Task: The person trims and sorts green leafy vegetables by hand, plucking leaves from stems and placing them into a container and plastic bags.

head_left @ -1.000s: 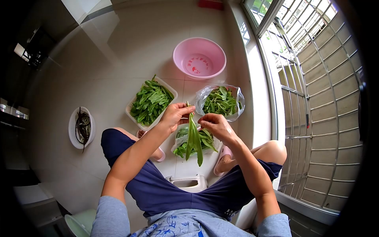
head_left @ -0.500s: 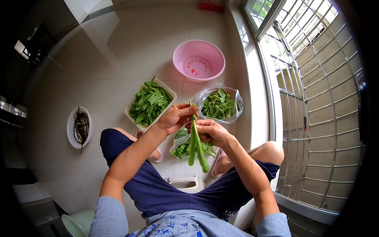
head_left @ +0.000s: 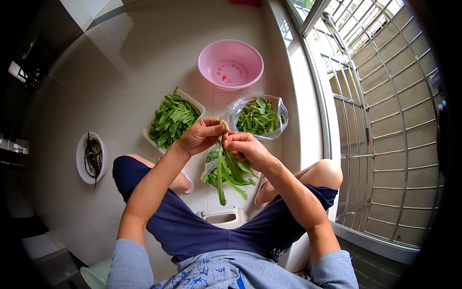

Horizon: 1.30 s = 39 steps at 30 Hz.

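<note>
My left hand (head_left: 203, 135) pinches the top of a stalk of long-leaved greens (head_left: 222, 176), fingers closed. Close beside it, my right hand (head_left: 246, 148) is also closed on the stalk, a little lower. The long narrow leaves hang down between my knees. Beneath them, a plastic bag of greens (head_left: 210, 178) sits on the floor, partly hidden by the leaves and my hands. Beyond my left hand stands a white rectangular basket (head_left: 199, 107) heaped with leafy greens (head_left: 174, 119). Past my right hand is a clear plastic bag (head_left: 283, 115) holding more greens (head_left: 259, 116).
A pink basin (head_left: 231, 65) with red print inside stands farther off on the tiled floor (head_left: 125, 111). To the left, a white oval basket (head_left: 83, 161) holds dark, long pods or stems (head_left: 94, 156). A ledge and a barred window (head_left: 385, 144) run along the right.
My hands have come closer together on the stalk, and its leaves hang differently, more spread out. The whole view has shifted slightly, with the floor items appearing farther left and higher.
</note>
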Tool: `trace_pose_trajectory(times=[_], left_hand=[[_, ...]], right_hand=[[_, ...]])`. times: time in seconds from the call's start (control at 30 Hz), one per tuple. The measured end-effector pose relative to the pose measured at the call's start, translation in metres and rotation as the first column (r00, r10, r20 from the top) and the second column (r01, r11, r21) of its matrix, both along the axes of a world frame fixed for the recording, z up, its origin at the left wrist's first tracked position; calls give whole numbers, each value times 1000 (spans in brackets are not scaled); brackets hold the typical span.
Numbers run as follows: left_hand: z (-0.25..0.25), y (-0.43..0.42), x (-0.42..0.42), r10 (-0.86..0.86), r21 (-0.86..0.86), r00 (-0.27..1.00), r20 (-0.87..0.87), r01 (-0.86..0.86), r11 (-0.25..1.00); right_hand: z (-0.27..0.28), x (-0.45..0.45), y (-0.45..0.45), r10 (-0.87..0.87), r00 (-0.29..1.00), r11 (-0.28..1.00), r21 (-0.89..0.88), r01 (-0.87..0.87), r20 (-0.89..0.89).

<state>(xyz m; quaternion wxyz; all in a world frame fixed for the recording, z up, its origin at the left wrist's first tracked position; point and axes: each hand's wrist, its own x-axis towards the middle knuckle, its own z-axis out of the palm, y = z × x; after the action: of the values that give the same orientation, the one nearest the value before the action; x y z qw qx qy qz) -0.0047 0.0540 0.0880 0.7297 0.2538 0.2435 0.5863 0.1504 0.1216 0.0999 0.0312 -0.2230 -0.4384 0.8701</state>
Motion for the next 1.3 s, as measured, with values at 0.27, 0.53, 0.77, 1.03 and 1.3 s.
trace_pose_trajectory(times=[0.27,0.53,0.77,1.03,1.3], left_hand=[[-3,1,2,-51,-14,999,-14,51,999],[-6,4,6,-83,142,995,53,75,987],[6,0,4,-129,151,986,-102,143,978],[-6,-2,-5,-64,36,997,-49,65,997],[-4,-4,6,190,-242,937,-292,-265,933]], right_hand=[[-9,3,-6,-50,992,983,-171,69,113],[3,0,-12,-79,976,934,-327,144,204],[-6,4,2,92,992,991,-106,-82,91],[-2,9,2,218,976,975,36,-218,8],[11,8,6,3,981,995,99,-22,195]])
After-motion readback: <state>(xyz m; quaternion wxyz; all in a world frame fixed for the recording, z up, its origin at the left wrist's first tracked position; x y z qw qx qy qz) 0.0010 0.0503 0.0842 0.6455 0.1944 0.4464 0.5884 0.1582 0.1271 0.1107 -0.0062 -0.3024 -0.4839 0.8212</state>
